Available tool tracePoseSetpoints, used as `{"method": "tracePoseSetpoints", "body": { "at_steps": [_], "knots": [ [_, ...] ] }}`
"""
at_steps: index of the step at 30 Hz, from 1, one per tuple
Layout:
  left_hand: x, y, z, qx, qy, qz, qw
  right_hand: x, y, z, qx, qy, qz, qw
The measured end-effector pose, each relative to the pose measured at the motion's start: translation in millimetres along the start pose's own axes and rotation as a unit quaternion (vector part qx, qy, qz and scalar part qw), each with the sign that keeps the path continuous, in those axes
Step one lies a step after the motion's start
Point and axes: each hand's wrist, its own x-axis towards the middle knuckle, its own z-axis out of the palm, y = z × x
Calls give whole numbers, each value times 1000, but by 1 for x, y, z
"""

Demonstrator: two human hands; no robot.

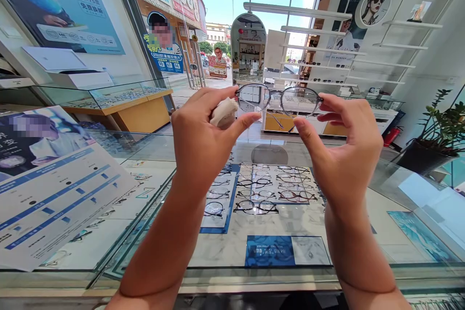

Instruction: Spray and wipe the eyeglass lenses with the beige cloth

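Note:
A pair of eyeglasses [276, 91] with thin dark rims and clear lenses is held up at eye height above the glass counter. My left hand [203, 140] grips its left end by the hinge, and a crumpled white cloth or tissue [224, 112] is tucked in the same hand. At the other end, my right hand [348, 140] pinches the frame near the right hinge, its thumb below the lens. The temples extend away behind the lenses, partly seen through them.
Under the glass counter top [214, 273], rows of eyeglasses [256, 207] lie on display, beside a blue-and-white card [271, 251]. A printed sheet [61, 193] stands at left. A potted plant [432, 140] is at right. Shelves [319, 31] and an arched mirror [249, 48] stand beyond.

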Motion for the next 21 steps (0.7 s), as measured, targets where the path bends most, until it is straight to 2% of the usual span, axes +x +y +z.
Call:
{"method": "tracePoseSetpoints", "body": {
  "at_steps": [6,12,16,21],
  "knots": [
    [4,-10,2,-55,-39,-65,996,-3,0,0,14,7,4,1000],
    [6,-22,10,-105,-60,-100,988,-1,1,1,-3,4,-7,1000],
    [5,-26,16,-163,-52,-85,982,2,5,2,27,-24,0,999],
    [3,-24,19,-92,-32,-57,994,5,12,4,61,-65,23,996]
  ]
}}
